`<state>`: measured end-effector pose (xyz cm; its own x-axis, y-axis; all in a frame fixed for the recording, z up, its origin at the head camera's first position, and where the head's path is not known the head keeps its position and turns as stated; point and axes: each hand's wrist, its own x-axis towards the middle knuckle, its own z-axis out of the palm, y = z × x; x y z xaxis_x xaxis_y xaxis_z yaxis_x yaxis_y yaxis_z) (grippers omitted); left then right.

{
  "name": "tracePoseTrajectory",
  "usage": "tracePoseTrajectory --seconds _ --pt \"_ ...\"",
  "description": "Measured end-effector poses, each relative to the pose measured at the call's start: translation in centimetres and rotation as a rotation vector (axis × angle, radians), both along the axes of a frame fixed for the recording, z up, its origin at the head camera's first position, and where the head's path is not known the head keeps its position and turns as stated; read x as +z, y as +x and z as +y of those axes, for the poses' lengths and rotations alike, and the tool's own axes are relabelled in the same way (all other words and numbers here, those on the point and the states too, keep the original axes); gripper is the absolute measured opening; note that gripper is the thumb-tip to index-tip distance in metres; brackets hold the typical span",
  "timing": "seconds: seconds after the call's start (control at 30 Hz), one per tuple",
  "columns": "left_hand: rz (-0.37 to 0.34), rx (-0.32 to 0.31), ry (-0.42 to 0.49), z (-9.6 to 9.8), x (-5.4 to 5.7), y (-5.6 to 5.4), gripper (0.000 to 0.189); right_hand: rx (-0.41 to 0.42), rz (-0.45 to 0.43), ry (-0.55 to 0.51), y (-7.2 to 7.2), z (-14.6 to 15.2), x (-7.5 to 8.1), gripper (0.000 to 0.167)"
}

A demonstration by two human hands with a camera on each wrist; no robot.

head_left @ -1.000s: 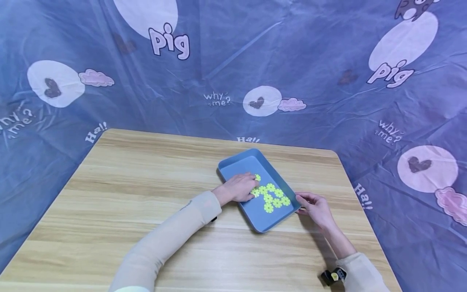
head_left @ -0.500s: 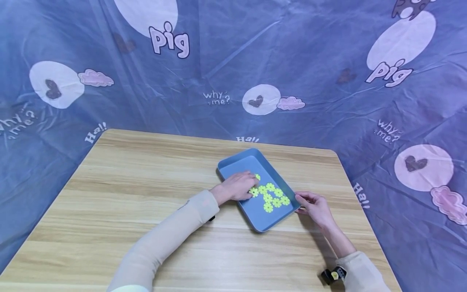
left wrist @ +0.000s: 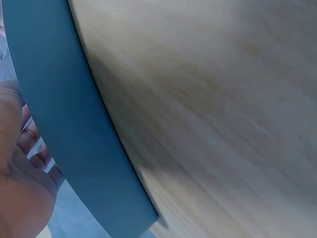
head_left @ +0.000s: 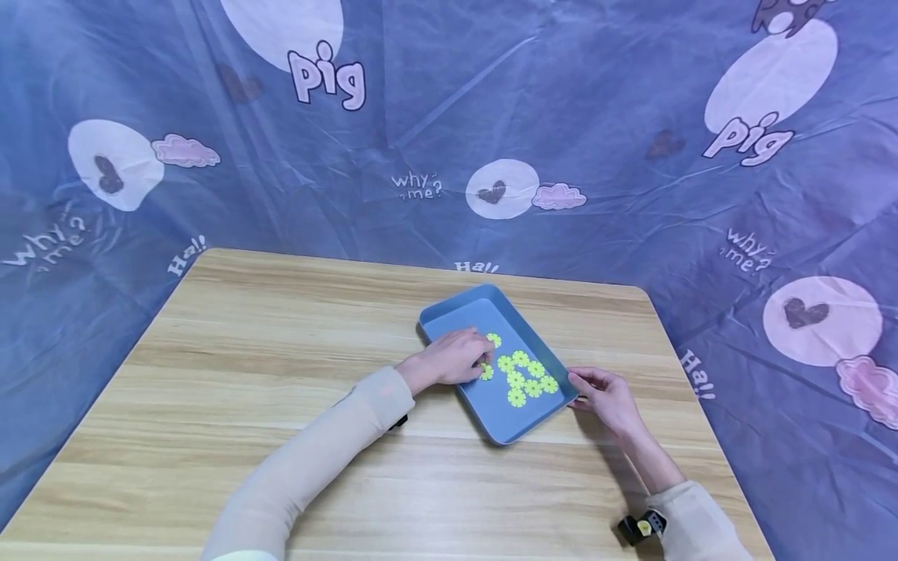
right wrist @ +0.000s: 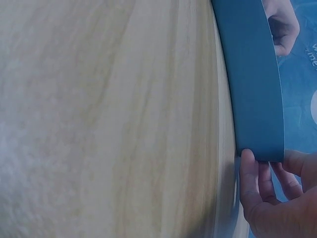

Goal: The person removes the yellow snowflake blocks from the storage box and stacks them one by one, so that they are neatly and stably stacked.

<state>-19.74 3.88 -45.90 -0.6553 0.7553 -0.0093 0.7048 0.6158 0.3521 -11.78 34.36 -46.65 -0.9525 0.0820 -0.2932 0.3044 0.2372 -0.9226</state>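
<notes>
A blue rectangular tray (head_left: 505, 425) lies at an angle on the table. Inside it are several flat yellow-green flower pieces (head_left: 517, 398). My left hand (head_left: 452, 358) reaches over the tray's left side, its fingers bent down at one flower piece (head_left: 486, 373) that they partly cover. Whether finger and thumb pinch that piece is hidden. Another flower piece (head_left: 494, 340) lies just beyond the knuckles. At the near right corner, my right hand (head_left: 613, 401) holds the tray, thumb by the rim and fingers against the outer wall (right wrist: 257, 99).
The wood-grain table (head_left: 245, 374) stretches left of the tray and in front of it. A blue printed cloth (head_left: 393, 156) hangs behind the table and along its sides. A black wrist camera (head_left: 640, 530) sits by the right sleeve.
My left hand has drawn slightly left and its fingers have bent in more. The flower piece at its fingers has shifted a little left, away from the cluster. My right hand and the tray stay put.
</notes>
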Motion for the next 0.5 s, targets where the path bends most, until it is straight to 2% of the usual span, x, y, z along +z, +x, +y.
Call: tracePoseTrajectory --seconds 0.23,0.5 --pt "0.009 0.009 0.044 -0.1 0.3 0.7 0.008 0.007 0.002 -0.009 0.3 0.3 0.0 0.041" --pt "0.023 0.048 0.122 -1.3 1.7 1.5 0.005 0.014 0.004 -0.004 0.4 0.6 0.0 0.039"
